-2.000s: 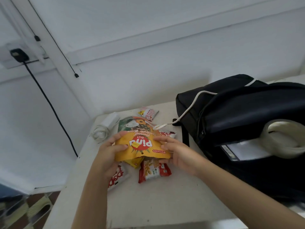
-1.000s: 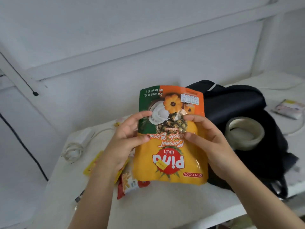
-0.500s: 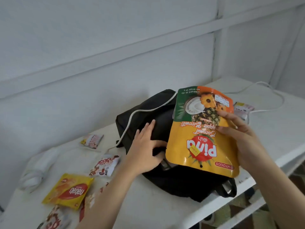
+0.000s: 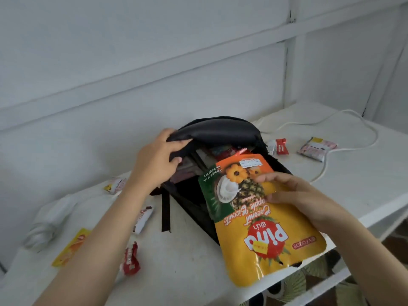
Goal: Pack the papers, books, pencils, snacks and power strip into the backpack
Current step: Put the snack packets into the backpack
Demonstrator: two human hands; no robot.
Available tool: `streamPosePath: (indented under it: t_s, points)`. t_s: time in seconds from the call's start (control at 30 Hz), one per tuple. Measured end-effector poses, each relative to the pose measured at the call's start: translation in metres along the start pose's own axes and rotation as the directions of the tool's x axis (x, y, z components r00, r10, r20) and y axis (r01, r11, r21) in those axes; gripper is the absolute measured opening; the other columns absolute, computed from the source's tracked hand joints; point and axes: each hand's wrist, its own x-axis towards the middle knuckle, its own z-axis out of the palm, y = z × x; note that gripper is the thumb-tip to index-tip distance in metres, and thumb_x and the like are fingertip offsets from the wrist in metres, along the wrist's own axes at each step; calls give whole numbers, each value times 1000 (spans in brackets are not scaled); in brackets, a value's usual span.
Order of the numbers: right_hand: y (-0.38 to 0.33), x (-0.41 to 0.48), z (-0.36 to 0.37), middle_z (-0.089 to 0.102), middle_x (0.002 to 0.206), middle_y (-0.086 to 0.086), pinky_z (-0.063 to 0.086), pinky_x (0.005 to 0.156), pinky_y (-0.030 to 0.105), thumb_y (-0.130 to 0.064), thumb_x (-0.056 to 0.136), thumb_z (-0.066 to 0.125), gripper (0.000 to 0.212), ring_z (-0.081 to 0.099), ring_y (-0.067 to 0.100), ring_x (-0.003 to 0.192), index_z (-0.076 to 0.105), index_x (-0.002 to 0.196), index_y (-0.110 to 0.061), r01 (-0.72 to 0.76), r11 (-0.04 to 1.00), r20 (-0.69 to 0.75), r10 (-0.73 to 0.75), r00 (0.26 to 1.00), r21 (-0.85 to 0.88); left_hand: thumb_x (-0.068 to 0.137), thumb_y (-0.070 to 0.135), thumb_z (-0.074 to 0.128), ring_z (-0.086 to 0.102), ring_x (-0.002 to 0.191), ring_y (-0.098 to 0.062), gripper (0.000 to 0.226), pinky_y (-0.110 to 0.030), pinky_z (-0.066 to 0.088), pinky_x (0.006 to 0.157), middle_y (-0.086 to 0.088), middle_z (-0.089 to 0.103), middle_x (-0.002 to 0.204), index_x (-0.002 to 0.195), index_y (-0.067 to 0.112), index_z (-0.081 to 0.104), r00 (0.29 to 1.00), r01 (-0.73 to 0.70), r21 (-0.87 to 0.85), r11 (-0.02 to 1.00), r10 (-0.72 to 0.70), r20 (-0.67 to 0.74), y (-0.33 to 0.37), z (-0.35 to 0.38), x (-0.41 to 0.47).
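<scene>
Now gripping backpack [image 4: 220, 131] top flap w/ L hand [image 4: 154, 164], pack lying on table [image 4: 187, 272]; pinching biscuit bag [image 4: 265, 235] w/ R hand [image 4: 295, 195], far end just over pack's open mouth, small snack packs [image 4: 130, 260] loose alongside.

Left grip [image 4: 154, 164] curled tight up front, right grip [image 4: 295, 195] nearer, in a pinch.

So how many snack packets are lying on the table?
6: yellow, red, brown-white and yellow-white left of the backpack; white-red and pink right. More may be hidden.
</scene>
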Motion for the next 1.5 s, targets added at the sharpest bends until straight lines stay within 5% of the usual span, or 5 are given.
streamPosePath:
  t_s: [0.23, 0.87, 1.13, 1.33, 1.5]
  points:
    - [-17, 59, 21, 66, 114, 9, 57, 79, 41, 6, 85, 54, 40, 68, 30, 92, 66, 110, -23, -16, 996, 53, 21, 998, -82, 82, 11, 67, 52, 113, -20, 46, -22, 33, 81, 6, 46, 135, 123, 32, 61, 995, -85, -24, 996, 86, 53, 1, -16, 5]
    - [-11, 76, 26, 63, 111, 6, 59, 68, 29, 0, 85, 62, 42, 68, 21, 86, 59, 119, -25, -186, 981, 55, 189, 980, -51, 88, 11, 60, 48, 122, -19, 55, -27, 42, 90, 10, 36, 147, 130, 44, 48, 973, -195, 6, 981, 193, 125, -2, -15, -4]
    - [-14, 103, 38, 58, 109, 13, 53, 55, 22, 15, 84, 48, 49, 61, 21, 82, 57, 121, -16, -156, 982, 21, 155, 988, 102, 88, 9, 61, 48, 123, -17, 55, -20, 35, 89, 11, 39, 145, 129, 44, 49, 973, -200, -27, 979, 202, 115, -1, -22, 5]
    - [-5, 107, 64, 61, 98, 9, 59, 63, 32, 9, 86, 53, 28, 66, 22, 81, 61, 99, -15, 179, 888, -360, -16, 933, 423, 87, 10, 63, 48, 121, -16, 57, -21, 36, 89, 10, 42, 142, 130, 44, 47, 970, -211, -49, 976, 216, 115, -5, -23, 11]
    - [12, 99, 77, 65, 109, 8, 60, 67, 30, 5, 90, 52, 38, 68, 23, 91, 56, 124, -10, 46, 944, -195, 19, 981, 325, 85, 9, 64, 49, 118, -14, 56, -22, 37, 89, 10, 45, 139, 128, 43, 51, 970, -213, -75, 974, 220, 100, -7, -21, 14]
